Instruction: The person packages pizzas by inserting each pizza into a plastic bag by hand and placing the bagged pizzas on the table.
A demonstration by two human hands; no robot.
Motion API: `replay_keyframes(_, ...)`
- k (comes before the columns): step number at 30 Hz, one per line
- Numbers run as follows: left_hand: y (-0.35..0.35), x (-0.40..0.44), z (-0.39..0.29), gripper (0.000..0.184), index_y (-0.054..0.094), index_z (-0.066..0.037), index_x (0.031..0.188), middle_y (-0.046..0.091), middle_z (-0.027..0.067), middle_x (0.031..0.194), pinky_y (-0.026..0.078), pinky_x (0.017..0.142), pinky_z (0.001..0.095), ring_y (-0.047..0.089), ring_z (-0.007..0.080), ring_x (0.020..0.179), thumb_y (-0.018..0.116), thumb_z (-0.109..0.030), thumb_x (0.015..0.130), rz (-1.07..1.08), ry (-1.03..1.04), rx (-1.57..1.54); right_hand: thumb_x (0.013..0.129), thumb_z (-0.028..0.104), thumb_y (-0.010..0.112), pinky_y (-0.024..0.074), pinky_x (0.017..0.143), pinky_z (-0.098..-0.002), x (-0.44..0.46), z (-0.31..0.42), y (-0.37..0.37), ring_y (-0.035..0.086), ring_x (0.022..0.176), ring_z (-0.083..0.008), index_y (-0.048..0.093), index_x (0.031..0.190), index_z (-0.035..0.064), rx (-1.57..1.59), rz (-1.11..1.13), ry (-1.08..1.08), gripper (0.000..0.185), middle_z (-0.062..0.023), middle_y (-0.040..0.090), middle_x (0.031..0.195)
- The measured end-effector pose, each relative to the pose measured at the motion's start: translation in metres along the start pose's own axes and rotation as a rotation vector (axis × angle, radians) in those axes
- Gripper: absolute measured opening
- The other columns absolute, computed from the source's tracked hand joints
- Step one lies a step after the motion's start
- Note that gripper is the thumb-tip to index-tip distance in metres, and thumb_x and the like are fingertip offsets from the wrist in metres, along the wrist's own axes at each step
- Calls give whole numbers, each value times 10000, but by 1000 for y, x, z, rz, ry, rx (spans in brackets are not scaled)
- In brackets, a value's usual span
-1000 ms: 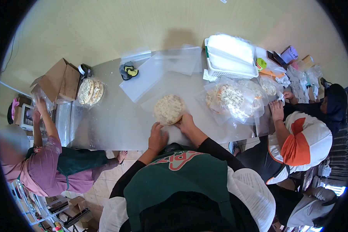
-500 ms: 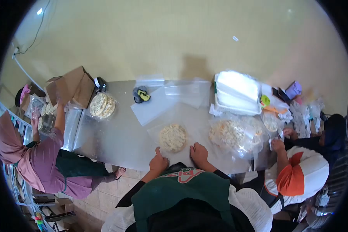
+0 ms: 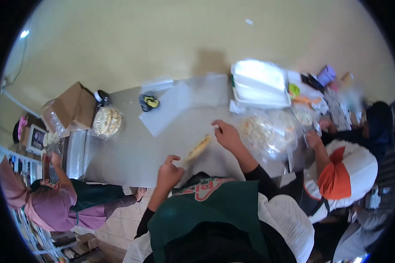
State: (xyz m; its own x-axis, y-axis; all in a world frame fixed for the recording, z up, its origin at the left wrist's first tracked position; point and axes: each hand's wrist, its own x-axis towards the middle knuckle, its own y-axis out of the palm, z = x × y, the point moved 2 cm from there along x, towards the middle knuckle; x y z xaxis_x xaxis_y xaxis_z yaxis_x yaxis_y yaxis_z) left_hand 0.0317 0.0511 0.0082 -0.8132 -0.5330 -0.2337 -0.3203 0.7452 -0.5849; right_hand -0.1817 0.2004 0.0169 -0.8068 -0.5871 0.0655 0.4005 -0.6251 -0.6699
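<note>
A topped round pizza base [image 3: 198, 149] in a clear bag stands tilted on its edge above the metal table [image 3: 127, 151], seen nearly side-on. My left hand [image 3: 167, 173] is at its lower left end, fingers pinched at the bag's edge. At the upper right end, my right hand [image 3: 228, 136] pinches the other side of the bag. The clear film between fingers and base is faint and blurred. Right of my right hand lie several bagged bases [image 3: 261, 131] in a heap.
Bagged bases [image 3: 107, 121] sit at the left by a cardboard box [image 3: 77, 105]. Behind are a plastic sheet [image 3: 164, 111], a grey-yellow item [image 3: 149, 101] and a white basket [image 3: 259, 103]. One co-worker [image 3: 52, 204] is at the left, another [image 3: 346, 175] at the right.
The bagged base lay flat with both hands resting beside it; now it is tipped up on edge. My right hand has moved up and away, and both hands have taken hold of the bag.
</note>
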Motion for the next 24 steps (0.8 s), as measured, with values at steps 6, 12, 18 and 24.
replay_keyframes(6,-18,-9,-49,264,529,28,1017,569,58,572,410,440,230,529,96,472,533,-25,759,333,-118,-280,787,128,481,467,714,-431,-9,17,-56,594,814,-342,612,900,86,-99,98,-172,177,-147,628,813)
replay_keyframes(12,10,-9,-81,158,559,5,994,588,47,684,437,594,222,545,82,655,532,-110,888,405,95,-508,784,10,498,458,633,-337,-31,26,-129,582,690,-259,602,890,30,-21,-332,-215,149,-147,609,818)
replay_keyframes(18,23,-1,-70,284,594,18,802,593,34,707,427,610,234,521,88,660,510,-227,919,448,139,-383,768,37,520,481,675,-404,-61,-46,-184,604,761,-353,586,866,22,-198,-544,74,119,-193,604,885)
replay_keyframes(24,24,-1,-58,269,595,16,815,602,67,707,428,601,252,528,102,657,537,-233,899,494,77,-132,782,88,469,490,746,-426,-87,-146,-159,617,878,-354,590,915,47,-608,-200,671,185,-201,627,932)
